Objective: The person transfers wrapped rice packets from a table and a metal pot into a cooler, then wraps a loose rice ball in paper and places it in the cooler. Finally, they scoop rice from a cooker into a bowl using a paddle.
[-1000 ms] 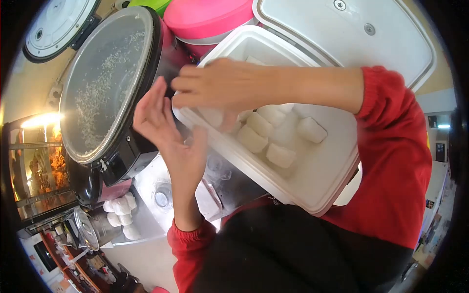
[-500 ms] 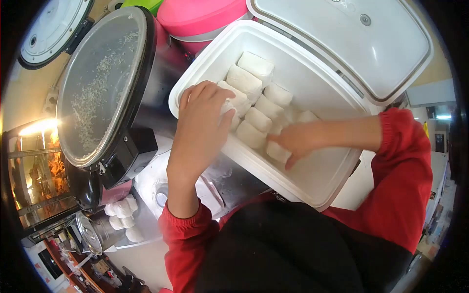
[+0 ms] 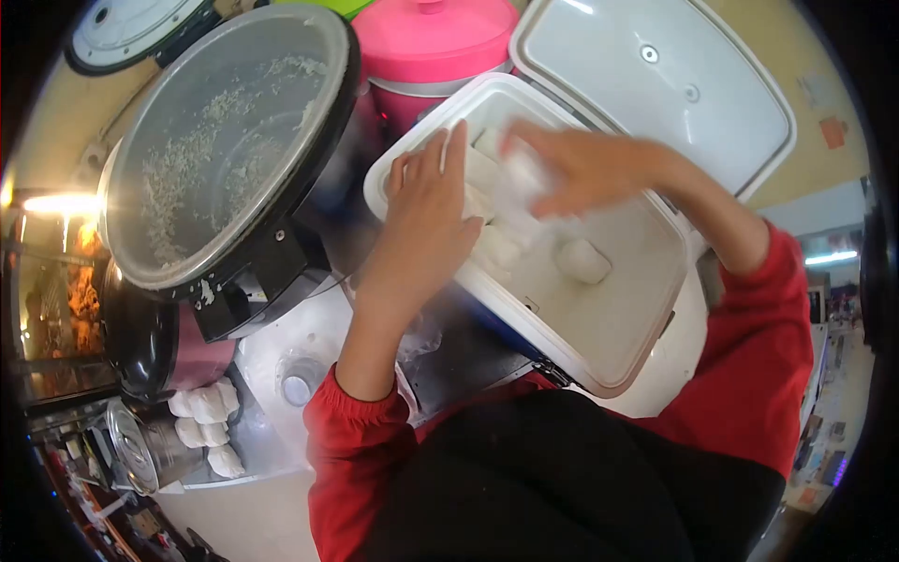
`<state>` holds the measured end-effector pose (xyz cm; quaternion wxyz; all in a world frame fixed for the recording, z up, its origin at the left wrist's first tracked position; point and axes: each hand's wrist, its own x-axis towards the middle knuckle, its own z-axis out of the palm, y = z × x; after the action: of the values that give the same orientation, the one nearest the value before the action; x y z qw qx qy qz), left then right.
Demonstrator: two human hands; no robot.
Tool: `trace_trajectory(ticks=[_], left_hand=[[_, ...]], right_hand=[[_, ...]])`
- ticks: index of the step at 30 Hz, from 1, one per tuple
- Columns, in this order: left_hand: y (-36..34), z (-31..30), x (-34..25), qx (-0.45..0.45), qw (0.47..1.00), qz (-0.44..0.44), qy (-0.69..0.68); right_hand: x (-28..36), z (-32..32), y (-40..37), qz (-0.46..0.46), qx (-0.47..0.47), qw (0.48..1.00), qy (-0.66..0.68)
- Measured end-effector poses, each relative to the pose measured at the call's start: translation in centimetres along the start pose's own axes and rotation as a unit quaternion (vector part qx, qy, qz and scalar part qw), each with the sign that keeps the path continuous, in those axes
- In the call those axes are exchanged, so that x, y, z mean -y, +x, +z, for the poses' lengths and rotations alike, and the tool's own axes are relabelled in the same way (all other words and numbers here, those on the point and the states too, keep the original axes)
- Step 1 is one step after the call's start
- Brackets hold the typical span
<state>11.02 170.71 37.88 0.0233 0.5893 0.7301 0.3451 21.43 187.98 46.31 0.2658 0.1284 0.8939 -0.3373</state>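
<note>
An open white cooler box holds several white wrapped packets. One packet lies apart on the cooler floor; others are packed against the left side, partly hidden by my hands. My left hand rests over the cooler's left rim and the packets beside it, fingers extended and apart. Above the packed row, my right hand is smeared by motion, with a blurred white packet between thumb and fingers.
A large rice cooker pot with rice stuck inside stands open at left. Behind are a pink lidded container and the cooler's raised lid. More white packets sit at the lower left beside a metal canister.
My right hand has moved from the cooler's lower middle up toward its far left, with a packet in it. My left hand stays near the left rim, fingers straighter. The view has shifted.
</note>
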Motion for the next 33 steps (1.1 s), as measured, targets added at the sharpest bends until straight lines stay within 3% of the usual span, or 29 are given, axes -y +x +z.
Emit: trace_trajectory(ticks=[2,3,6,10,11,14,15,17,18,19,21,24,27,30,33], left_hand=[[0.2,0.3,-0.1,0.008,1.0,-0.014,-0.015],[0.1,0.3,-0.3,0.018,0.999,-0.037,-0.027],[0.4,-0.1,-0.8,0.018,0.999,-0.045,-0.015],[2.0,0.1,-1.5,-0.056,0.994,0.022,0.095],[2.8,0.3,-1.6,-0.081,0.988,0.041,0.125],[4.2,1.6,0.1,0.034,0.999,0.032,0.021],[4.0,2.5,0.8,0.0,0.995,0.079,0.061],[3.9,2.6,0.5,-0.004,0.994,0.071,0.08],[3.9,2.7,0.3,-0.004,0.993,0.071,0.09],[3.9,2.9,0.2,-0.011,0.994,0.068,0.089],[3.9,3.2,0.3,-0.029,0.994,0.064,0.086],[3.8,2.9,0.2,-0.037,0.996,0.05,0.062],[3.4,2.9,0.2,-0.06,0.996,0.053,0.051],[3.0,3.1,0.3,-0.066,0.995,0.038,0.06],[3.0,3.4,0.2,-0.063,0.994,0.02,0.087]], right_hand=[[1.5,-0.4,3.4,-0.018,-0.059,0.994,-0.085],[2.4,-0.5,5.2,0.017,-0.001,0.994,-0.11],[2.9,-0.8,5.9,0.021,0.065,0.998,0.011],[-0.6,-0.5,5.8,-0.081,0.042,0.983,0.162],[-1.1,-0.5,5.5,-0.04,0.025,0.986,0.157],[-0.9,-0.9,1.7,0.036,-0.053,0.991,0.115],[-2.9,-0.7,1.0,0.003,-0.152,0.985,-0.08],[-6.7,1.7,-0.4,-0.031,-0.109,0.962,-0.25],[-8.8,4.2,-0.8,0.001,-0.058,0.975,-0.213],[-9.7,7.0,0.2,0.066,0.04,0.949,-0.306],[-12.4,11.4,0.9,-0.059,0.052,0.904,-0.42],[-15.8,14.2,3.7,-0.15,0.064,0.822,-0.546],[-13.9,12.6,4.3,-0.104,0.325,0.763,-0.548],[-9.1,9.5,1.8,0.037,0.309,0.864,-0.396],[-3.5,4.0,-0.8,0.07,0.266,0.91,-0.31]])
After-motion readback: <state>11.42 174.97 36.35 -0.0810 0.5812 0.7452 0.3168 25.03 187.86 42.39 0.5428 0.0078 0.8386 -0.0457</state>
